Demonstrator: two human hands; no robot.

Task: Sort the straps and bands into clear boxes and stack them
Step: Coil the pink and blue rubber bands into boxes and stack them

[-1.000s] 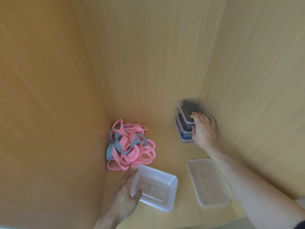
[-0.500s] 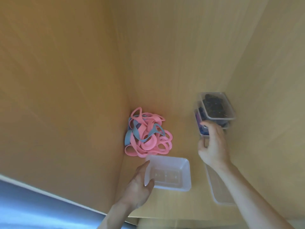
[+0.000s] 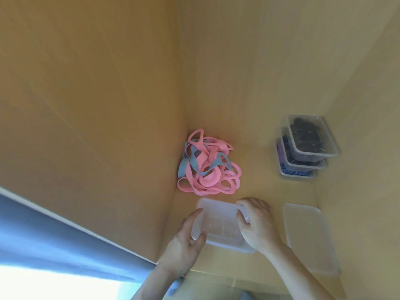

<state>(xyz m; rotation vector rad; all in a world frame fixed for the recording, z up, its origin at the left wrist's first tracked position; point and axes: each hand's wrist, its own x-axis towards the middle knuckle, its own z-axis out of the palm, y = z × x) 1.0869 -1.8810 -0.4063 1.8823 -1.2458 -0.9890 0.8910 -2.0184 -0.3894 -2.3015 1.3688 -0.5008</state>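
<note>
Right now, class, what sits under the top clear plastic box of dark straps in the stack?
Another clear plastic box holding dark and blue-purple bands; the top box covers most of it, so the rest is hidden.

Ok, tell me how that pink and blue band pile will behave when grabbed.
Probably floppy: the band pile lies in loose, drooping loops. Likely light, being thin strips. The loops interlace, so lifting one may drag others along. They should squash easily into the empty clear box that the left hand and right hand grip.
</note>
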